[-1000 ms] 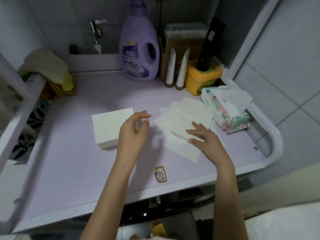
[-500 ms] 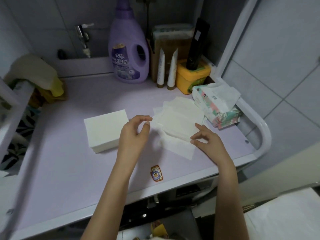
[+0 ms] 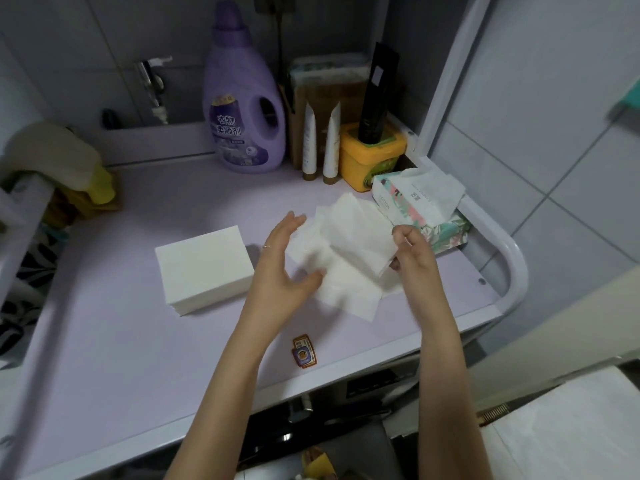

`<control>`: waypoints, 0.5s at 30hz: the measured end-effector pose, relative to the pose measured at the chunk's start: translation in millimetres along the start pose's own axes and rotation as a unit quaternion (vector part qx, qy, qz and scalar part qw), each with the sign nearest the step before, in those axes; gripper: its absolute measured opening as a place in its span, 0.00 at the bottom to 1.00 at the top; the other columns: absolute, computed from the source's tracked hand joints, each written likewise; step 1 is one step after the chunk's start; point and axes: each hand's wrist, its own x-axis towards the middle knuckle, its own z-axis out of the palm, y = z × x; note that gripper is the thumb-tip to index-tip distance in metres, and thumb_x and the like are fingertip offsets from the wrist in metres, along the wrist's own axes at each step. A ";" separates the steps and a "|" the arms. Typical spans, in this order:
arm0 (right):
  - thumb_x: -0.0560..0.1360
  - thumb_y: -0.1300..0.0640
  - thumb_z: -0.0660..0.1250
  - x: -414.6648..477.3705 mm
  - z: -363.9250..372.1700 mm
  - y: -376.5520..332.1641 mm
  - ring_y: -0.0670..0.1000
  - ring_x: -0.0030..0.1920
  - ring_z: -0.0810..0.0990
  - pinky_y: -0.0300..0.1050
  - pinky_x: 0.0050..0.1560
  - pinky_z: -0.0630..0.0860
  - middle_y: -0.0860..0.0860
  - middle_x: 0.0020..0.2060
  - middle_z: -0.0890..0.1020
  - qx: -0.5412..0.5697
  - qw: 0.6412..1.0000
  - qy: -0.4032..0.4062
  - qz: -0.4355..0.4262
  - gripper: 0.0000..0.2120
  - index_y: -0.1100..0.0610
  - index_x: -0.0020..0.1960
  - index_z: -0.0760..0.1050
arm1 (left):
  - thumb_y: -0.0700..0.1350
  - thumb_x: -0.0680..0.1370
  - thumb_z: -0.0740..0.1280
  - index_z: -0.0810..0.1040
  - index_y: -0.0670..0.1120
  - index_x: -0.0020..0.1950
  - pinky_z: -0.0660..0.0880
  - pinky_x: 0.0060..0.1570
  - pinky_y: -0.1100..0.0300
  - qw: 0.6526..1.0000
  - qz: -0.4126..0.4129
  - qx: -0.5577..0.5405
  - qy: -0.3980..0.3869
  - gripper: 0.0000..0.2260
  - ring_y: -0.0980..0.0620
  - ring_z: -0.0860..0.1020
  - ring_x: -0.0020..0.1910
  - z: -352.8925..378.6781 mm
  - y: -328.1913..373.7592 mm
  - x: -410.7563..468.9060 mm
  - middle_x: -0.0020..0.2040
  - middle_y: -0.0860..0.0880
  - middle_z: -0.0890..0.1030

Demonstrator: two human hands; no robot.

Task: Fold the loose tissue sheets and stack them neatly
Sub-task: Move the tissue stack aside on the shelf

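The purple counter [image 3: 104, 341] carries everything. Near its middle, a little toward the left edge, sits the folded stack [image 3: 204, 268], square and tidy. The loose tissue sheets [image 3: 346, 292] lie spread and overlapping toward the right edge, just beside the tissue pack [image 3: 426, 216] at the right side.

These sheets are probably very light, soft and limp, and they tear or crease easily. I think a sheet should be taken at an edge or a corner with a gentle pinch and then laid flat before folding, because it will sag from any one point.

The top sheet [image 3: 360, 244] is raised a little at its right edge. The right hand [image 3: 412, 258] pinches that edge, with the curled fingers above the paper and the thumb below it. The left hand [image 3: 277, 268] has its fingers straight and spread and holds nothing. It stands at the left edge of the loose sheets, between them and the folded stack. Its thumb reaches onto the paper, but I cannot tell whether it presses there.
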 end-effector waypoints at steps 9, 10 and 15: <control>0.82 0.59 0.58 0.3 28.9 -27.4 0.50 0.52 0.78 0.50 0.57 0.74 0.51 0.49 0.80 0.163 0.983 0.047 0.070 0.08 0.51 0.49 0.75 | 0.43 0.67 0.78 0.55 0.58 0.76 0.65 0.69 0.61 0.987 -0.041 -0.125 -0.094 0.45 0.65 0.66 0.69 2.7 2.3 0.0 0.71 0.64 0.66; 0.82 0.59 0.58 1.3 30.9 -27.4 0.53 0.54 0.77 0.52 0.60 0.73 0.53 0.52 0.80 0.155 0.983 0.060 0.077 0.09 0.51 0.49 0.75 | 0.44 0.67 0.76 0.61 0.57 0.74 0.68 0.66 0.58 0.988 -0.040 -0.131 -0.078 0.40 0.62 0.69 0.67 2.0 2.6 0.0 0.69 0.62 0.70; 0.82 0.57 0.59 4.1 33.8 -25.1 0.55 0.55 0.78 0.56 0.63 0.74 0.54 0.55 0.80 0.084 0.989 0.098 0.077 0.09 0.47 0.47 0.75 | 0.40 0.72 0.75 0.72 0.54 0.63 0.73 0.49 0.65 0.988 -0.074 -0.138 -0.002 0.23 0.59 0.78 0.52 -1.6 4.1 -0.8 0.56 0.56 0.80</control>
